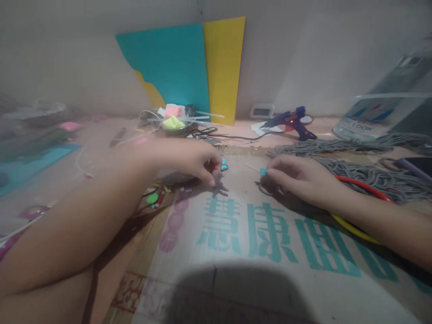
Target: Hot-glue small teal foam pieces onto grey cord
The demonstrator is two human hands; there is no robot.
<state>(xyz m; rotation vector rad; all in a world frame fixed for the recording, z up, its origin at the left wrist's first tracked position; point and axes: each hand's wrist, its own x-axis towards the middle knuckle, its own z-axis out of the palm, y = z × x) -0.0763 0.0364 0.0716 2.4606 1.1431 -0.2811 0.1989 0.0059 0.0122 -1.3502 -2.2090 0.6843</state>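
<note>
My left hand point(199, 159) has its fingers closed in a pinch above the cardboard point(263, 279). A small turquoise piece with a dark edge point(224, 164) shows just past its fingertips and seems to be held there; the fingers hide the rest. Across from it, my right hand point(297, 177) pinches a thin toothpick-like stick point(252, 168). A turquoise lump point(263, 171) sits on the stick right at the fingertips. The stick points left, toward my left hand, and the two pieces are apart. Shadows of both hands fall on the printed cardboard.
A blue glue gun point(292, 122) with a lit red light rests at the back. Left of it stands a dish with yellow clay point(173, 122). Grey cord point(374, 175) lies at right near a large clear bottle point(367, 114). Turquoise board point(175, 67) leans on the wall.
</note>
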